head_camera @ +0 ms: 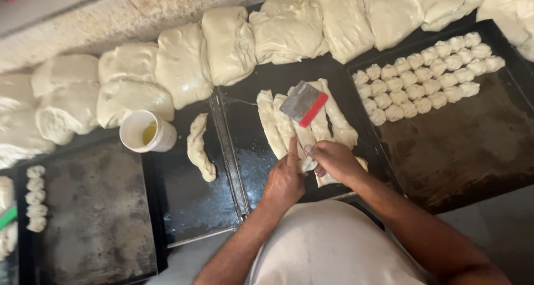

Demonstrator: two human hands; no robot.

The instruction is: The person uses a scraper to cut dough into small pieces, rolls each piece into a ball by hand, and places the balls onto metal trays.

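Lining the far side, big folded dough slabs (222, 43) border dark trays (473, 146); right, rows of small dough balls (428, 76). Centre, both hands, left hand (285, 179) and right hand (334, 160), pinch closed on dough strips (278, 124) beneath a red-edged scraper (303, 102); an oil cup (147, 131) sits left.

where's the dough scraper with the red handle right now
In the head view, the dough scraper lies just right of centre on top of the dough strips, beyond both hands and left of the tray of small dough balls.
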